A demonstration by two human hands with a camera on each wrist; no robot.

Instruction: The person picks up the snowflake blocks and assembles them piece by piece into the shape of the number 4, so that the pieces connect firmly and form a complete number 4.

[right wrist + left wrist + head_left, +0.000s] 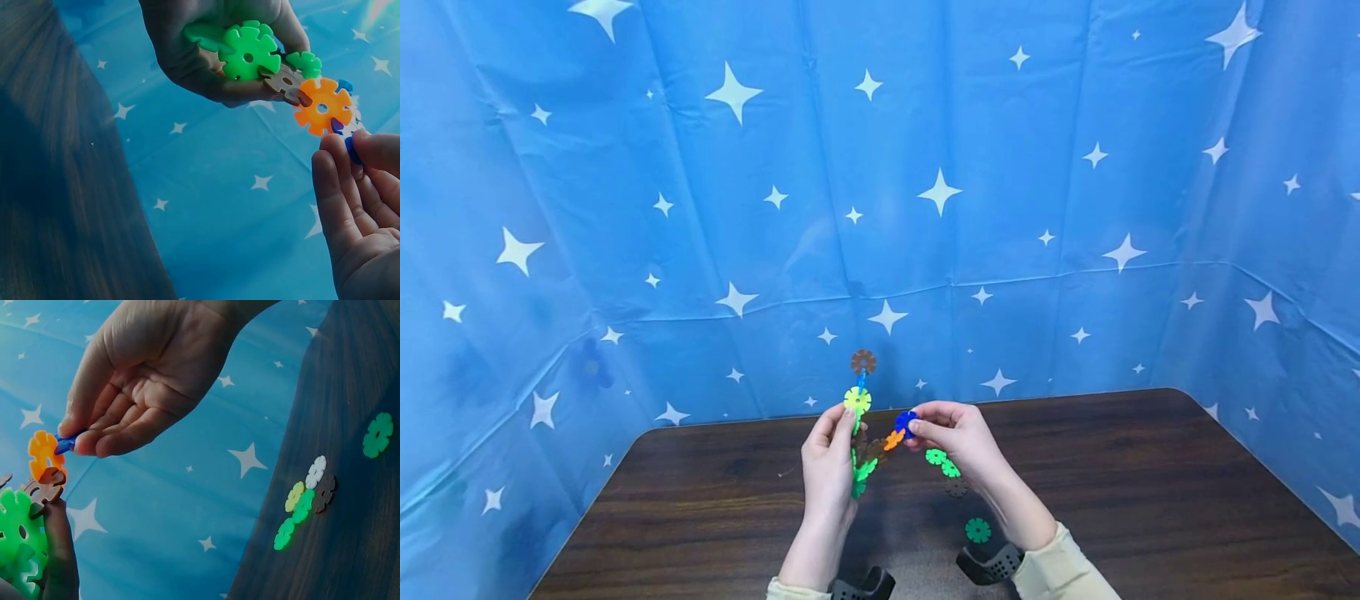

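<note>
Lower centre of the head view, left hand (830, 458) grips the linked disc chain (863, 472), right hand (962, 439) pinches the blue disc (903, 422) against the orange disc (894, 439); a crooked push there could, I'd judge, spring neighbouring slots loose.

Wearing pale cream clothing, with the right sleeve (1063, 571) softly wrinkled near its edge and, on the other side, only a narrow strip of the left sleeve (793, 591) visible in the head view. Wearing also, near the right cuff, a black strap (988, 565), curved and marked with small holes, and, near the left one, a similar black band (865, 585), rounded at its end, partly cut off at the bottom. Bare on both left hand (830, 467) and right hand (961, 440).
</note>
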